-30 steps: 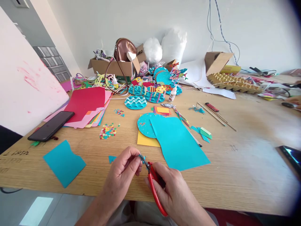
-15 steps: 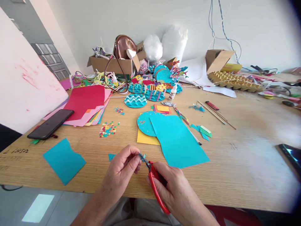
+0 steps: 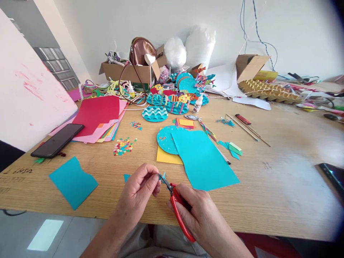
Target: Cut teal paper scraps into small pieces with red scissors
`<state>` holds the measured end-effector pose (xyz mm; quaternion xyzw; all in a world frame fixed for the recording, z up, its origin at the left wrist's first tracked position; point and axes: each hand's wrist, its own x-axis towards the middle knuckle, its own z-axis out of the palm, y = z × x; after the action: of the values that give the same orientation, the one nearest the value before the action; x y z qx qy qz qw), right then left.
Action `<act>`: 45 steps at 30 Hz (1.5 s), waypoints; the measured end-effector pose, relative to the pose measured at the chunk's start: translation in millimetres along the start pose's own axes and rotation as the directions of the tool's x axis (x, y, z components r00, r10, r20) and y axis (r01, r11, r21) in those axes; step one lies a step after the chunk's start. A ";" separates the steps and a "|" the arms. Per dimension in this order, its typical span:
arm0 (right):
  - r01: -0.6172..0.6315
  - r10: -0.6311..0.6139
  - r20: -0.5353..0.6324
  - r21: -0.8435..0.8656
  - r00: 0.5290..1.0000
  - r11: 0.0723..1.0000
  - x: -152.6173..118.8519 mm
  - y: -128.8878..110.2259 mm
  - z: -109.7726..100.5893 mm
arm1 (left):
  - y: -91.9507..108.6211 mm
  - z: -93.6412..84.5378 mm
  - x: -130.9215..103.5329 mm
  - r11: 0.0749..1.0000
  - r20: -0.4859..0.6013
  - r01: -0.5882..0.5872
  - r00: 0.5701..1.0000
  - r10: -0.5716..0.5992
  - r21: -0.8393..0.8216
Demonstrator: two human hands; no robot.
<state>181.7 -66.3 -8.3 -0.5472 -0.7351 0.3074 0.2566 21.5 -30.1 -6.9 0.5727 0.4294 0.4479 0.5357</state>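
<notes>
Red-handled scissors (image 3: 177,211) are gripped in my right hand (image 3: 199,211), their blades pointing up and left. My left hand (image 3: 141,188) pinches a small blue paper piece (image 3: 160,176) at the blade tips; most of it is hidden by the fingers. Blue scraps (image 3: 164,175) show right beside the blades, and another blue scrap (image 3: 127,177) pokes out behind my left hand. Beyond my hands lies a large sheet of blue paper (image 3: 206,161) with one wavy edge, overlapping a blue disc (image 3: 166,139) and a yellow sheet (image 3: 169,157).
A wavy-edged blue piece (image 3: 73,182) and a phone (image 3: 57,140) lie left, near stacked coloured paper (image 3: 96,114). Paper dots (image 3: 123,147) are scattered mid-table. Behind stand blue paper crafts (image 3: 176,106) and a glue bottle (image 3: 197,104). Sticks (image 3: 242,127) and a red cutter (image 3: 243,119) lie right.
Both hands stay almost in place at the scissor tips. The blue scrap beside the blades looks slightly shifted, and the camera view has tilted a little.
</notes>
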 end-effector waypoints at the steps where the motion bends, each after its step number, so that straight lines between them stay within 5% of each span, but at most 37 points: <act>1: 0.001 -0.001 0.001 -0.002 1.000 1.000 -0.1 0.2 0.2 | -0.6 0.1 -0.5 1.000 -0.003 0.003 1.000 -0.003 -0.013; 15: 0.010 -0.010 -0.018 -0.009 1.000 1.000 -0.9 4.1 2.8 | -2.1 5.0 -0.5 0.953 -0.047 0.099 0.992 -0.117 -0.286; 45: -0.063 0.064 0.043 -0.010 0.997 0.998 -1.0 -1.5 -3.0 | -4.6 4.0 -2.8 0.947 0.035 0.125 0.992 -0.121 -0.295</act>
<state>183.2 -67.0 -5.3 -0.5646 -0.7240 0.3238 0.2283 24.7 -33.5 -11.8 0.4618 0.3879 0.4682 0.6458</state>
